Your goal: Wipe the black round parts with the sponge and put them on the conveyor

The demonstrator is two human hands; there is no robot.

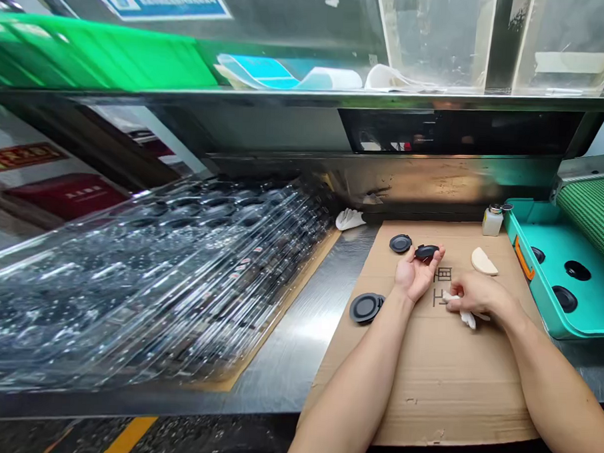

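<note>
My left hand holds a round black plastic part at its fingertips, a little above the cardboard sheet. Pinched in my right hand is a crumpled white cloth, low over the cardboard. A black disc lies just beyond my left hand. Nearer to me, left of my left wrist, rests another black disc-shaped part, partly doubled with a second piece. Beyond my right hand lies a cream half-round pad.
Stacked clear plastic trays fill the left side. A turquoise bin with several black parts stands at right, beside a green conveyor belt. A small white bottle stands at the back. A metal shelf crosses above; a white crumpled piece lies behind.
</note>
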